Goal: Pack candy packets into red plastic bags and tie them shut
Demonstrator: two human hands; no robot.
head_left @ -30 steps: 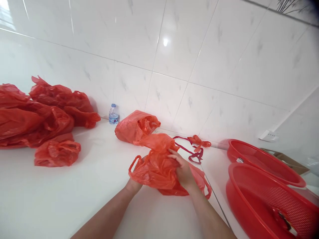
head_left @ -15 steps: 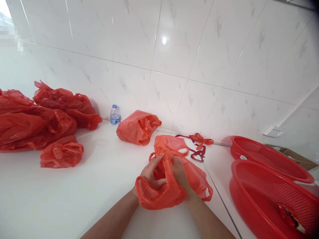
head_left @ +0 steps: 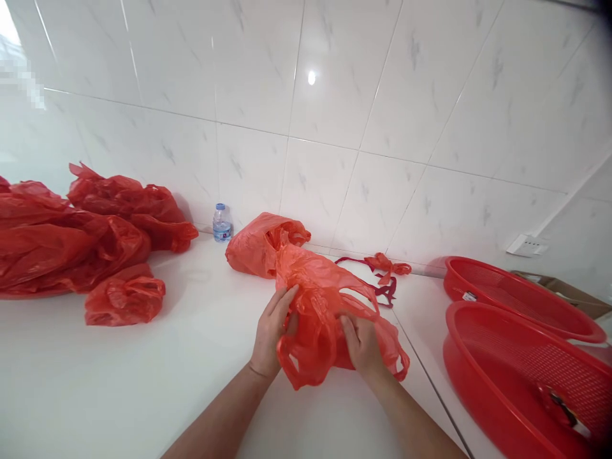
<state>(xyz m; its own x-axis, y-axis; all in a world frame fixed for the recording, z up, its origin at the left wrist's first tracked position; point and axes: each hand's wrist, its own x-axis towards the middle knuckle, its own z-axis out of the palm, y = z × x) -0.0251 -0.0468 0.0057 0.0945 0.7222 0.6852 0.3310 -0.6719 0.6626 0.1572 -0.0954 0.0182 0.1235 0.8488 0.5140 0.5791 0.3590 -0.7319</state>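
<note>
Between my hands is a crumpled red plastic bag (head_left: 315,299), its loop handles hanging loose toward me and to the right. My left hand (head_left: 272,328) grips the bag's left side, the fingers on its outside and the thumb partly hidden by the plastic. On the right, my right hand (head_left: 364,341) pinches the bag's side, its fingertips partly covered. Other red plastic lies beneath, with a handle loop (head_left: 401,363) sticking out beyond my right hand. Just behind, a full-looking red bag (head_left: 253,245) rests against the wall and is partly overlapped by the held bag.
Heaped red bags (head_left: 71,242) and a small bundled bag (head_left: 127,296) lie left. A water bottle (head_left: 222,223) stands by the wall. Dark red strips (head_left: 385,293) and a knotted red scrap (head_left: 382,262) lie behind. Two red baskets (head_left: 478,357) lean at right, near a cardboard box (head_left: 568,293).
My hands have come out of the bag's mouth and moved apart to its two sides. The bag has risen and spread toward the back, now covering part of the full-looking bag.
</note>
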